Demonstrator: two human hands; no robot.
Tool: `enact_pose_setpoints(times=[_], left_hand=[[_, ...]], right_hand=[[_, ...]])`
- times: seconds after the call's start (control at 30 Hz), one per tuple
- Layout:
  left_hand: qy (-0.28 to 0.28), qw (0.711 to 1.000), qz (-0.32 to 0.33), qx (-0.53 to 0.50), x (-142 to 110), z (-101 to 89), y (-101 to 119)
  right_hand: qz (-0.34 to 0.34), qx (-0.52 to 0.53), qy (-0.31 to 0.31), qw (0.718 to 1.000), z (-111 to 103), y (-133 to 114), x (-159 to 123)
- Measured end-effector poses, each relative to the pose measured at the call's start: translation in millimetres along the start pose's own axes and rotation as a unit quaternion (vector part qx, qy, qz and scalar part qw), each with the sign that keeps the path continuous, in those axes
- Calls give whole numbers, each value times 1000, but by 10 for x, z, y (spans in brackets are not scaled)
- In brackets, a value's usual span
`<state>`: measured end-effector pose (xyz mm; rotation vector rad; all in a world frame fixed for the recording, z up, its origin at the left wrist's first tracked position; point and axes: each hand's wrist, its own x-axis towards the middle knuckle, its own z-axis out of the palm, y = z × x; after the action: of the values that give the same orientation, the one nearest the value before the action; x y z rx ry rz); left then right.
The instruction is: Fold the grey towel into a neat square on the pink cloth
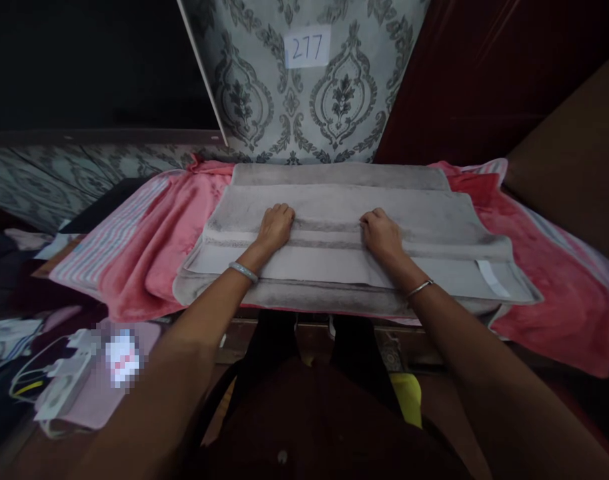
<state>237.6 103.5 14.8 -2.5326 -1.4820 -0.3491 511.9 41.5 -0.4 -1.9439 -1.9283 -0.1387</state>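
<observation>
A grey plush cloth (334, 264) with a white label (493, 278) lies folded in wide layers in front of me. Its folds run from left to right. My left hand (276, 225), with a pale bangle (243, 271) at the wrist, is closed on a fold near the middle. Level with it on the right, my right hand (381, 232) pinches the same fold, and a thin silver bracelet (420, 288) circles that wrist. The fingertips of both hands are partly hidden in the cloth. Beneath the grey layers spreads a pink blanket (159, 247) with a striped underside.
A dark screen (99, 67) stands at the back left, before a patterned wall (289, 100) bearing a paper marked 277 (307, 47). Dark red furniture (474, 80) rises at the back right. A white power strip (67, 377) with cords sits low on the left.
</observation>
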Motion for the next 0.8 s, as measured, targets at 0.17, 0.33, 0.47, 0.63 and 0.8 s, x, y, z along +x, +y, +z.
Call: enact_pose_setpoints(times=[0.17, 0.33, 0.47, 0.63, 0.8], left_hand=[[-14, 1000, 17, 6, 17, 111, -22], [-6, 1000, -1, -17, -46, 294, -21], [22, 999, -11, -39, -85, 294, -32], [61, 996, -6, -64, -133, 271, -61], [133, 987, 49, -70, -179, 281, -100]], right_hand=[[10, -2, -14, 1000, 101, 5, -12], [-2, 18, 6, 1000, 271, 60, -87], [-7, 38, 54, 998, 331, 77, -114], [-19, 42, 72, 996, 375, 63, -108], [-36, 63, 106, 992, 436, 82, -85]])
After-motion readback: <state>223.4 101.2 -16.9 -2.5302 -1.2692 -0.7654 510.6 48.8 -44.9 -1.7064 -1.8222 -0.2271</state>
